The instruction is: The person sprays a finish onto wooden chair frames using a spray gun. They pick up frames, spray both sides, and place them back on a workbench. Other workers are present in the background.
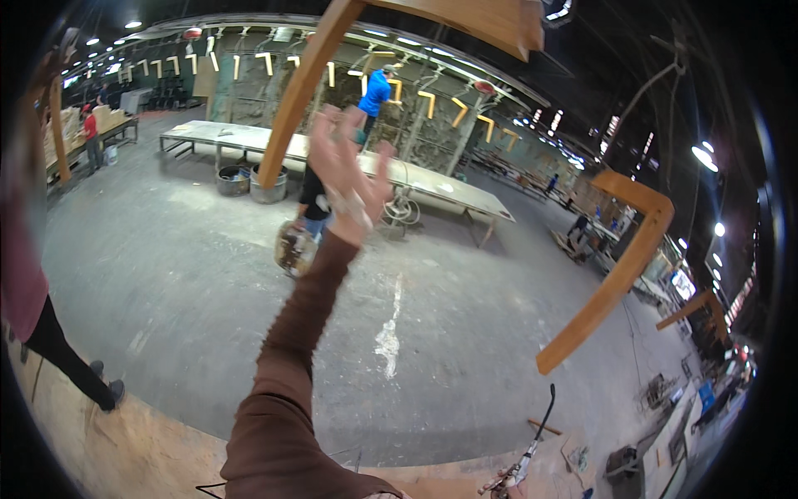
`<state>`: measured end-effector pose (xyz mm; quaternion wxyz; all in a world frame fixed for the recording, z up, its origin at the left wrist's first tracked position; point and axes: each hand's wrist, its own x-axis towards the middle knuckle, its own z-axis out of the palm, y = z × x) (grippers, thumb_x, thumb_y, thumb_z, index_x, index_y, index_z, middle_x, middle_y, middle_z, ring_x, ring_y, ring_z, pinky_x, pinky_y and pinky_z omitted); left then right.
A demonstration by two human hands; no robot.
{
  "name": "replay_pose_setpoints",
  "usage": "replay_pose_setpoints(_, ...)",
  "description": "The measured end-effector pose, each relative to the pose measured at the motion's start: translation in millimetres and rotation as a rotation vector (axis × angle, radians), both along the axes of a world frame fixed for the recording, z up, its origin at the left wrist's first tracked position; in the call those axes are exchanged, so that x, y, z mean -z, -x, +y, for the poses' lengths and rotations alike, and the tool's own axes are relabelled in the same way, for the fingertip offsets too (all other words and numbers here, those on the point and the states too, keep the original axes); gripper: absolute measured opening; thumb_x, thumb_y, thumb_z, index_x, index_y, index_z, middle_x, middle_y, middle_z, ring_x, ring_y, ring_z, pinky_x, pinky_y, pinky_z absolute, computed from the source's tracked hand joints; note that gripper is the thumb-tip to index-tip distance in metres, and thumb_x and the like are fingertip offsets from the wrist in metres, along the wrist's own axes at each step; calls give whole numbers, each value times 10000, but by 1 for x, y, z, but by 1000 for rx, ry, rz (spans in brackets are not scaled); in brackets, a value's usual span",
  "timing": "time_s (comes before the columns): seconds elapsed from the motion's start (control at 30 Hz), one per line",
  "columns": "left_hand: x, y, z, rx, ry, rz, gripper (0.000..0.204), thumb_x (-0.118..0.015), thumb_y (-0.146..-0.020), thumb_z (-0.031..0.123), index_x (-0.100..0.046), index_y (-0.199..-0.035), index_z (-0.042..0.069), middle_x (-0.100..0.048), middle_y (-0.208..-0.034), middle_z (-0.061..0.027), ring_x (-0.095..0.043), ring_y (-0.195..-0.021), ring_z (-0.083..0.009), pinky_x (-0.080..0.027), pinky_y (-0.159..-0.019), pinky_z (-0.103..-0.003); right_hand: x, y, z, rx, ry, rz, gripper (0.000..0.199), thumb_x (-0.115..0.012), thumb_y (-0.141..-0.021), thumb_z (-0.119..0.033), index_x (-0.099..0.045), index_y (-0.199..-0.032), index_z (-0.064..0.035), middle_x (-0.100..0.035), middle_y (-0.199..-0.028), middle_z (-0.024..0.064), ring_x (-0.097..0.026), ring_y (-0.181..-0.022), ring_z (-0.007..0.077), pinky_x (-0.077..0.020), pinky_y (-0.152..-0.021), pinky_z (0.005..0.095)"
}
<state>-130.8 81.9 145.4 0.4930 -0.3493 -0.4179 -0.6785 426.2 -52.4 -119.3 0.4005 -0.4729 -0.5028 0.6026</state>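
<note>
Left hand (349, 173) is wide open, empty, just right of that wooden frame's steep leg (297, 104), right hand (514, 491) gripping a sprayer (527, 461).

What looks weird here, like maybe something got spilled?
The ragged white patch on the gray floor, right of the brown sleeve, looks odd: it's much paler than its surroundings. Whether it spilled, I can't tell.

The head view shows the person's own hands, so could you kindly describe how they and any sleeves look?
The left hand is ungloved, with a blurred pale band near the wrist. Its long sleeve is dark brown and creased into folds. Only a little of the right hand shows at the lower edge; its sleeve is out of view.
</note>
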Motion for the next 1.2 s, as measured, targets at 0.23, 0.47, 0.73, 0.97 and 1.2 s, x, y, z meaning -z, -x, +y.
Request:
replay_pose_setpoints(0.23, -21, 183, -23, 804, 524, -293, 612, -602, -862, 508, -525, -1216, 14, -577, -1066, -68, -538, -997, -141, -419, -874, -288, -22, 17, 26, -107, -35, 81, 419, -650, -826, -232, -480, -1155, -35, -605, -917, 111, -543, -667, 174, -467, -608, 276)
replay_pose_setpoints(0.47, 7, 142, -39, 1253, 584, -147, 428, -685, -849, 306, -559, -1158, 38, -620, -944, 20, -553, -821, -35, -464, -722, -208, -47, 59, 45, -152, -231, 115, 436, -655, -836, -339, -514, -1122, -42, -616, -797, 81, -572, -683, 168, -474, -607, 286)
replay_pose_setpoints(0.73, 17, 56, -4, 1100, 461, -114, 408, -753, -791, 285, -533, -1017, 28, -588, -880, -11, -551, -787, -67, -470, -689, -238, -76, 97, 58, -159, -373, 76, 383, -576, -905, -346, -497, -1049, 0, -634, -766, 160, -600, -572, 184, -455, -513, 269)
replay_pose_setpoints(0.97, 26, 47, 13, 1157, 455, -102, 376, -724, -826, 212, -476, -1044, 30, -604, -913, -48, -620, -780, -103, -507, -678, -250, -75, 120, 63, -34, -324, 113, 263, -539, -926, -264, -520, -1042, -29, -638, -783, 117, -640, -657, 184, -383, -473, 213)
replay_pose_setpoints(1.2, 30, 57, -13, 1186, 446, -148, 405, -742, -795, 231, -482, -1012, 9, -608, -875, -61, -619, -767, -121, -503, -678, -269, -76, 180, 53, 458, -476, 312, 190, -493, -933, -155, -441, -1037, -5, -590, -830, 117, -589, -691, 193, -491, -641, 314)
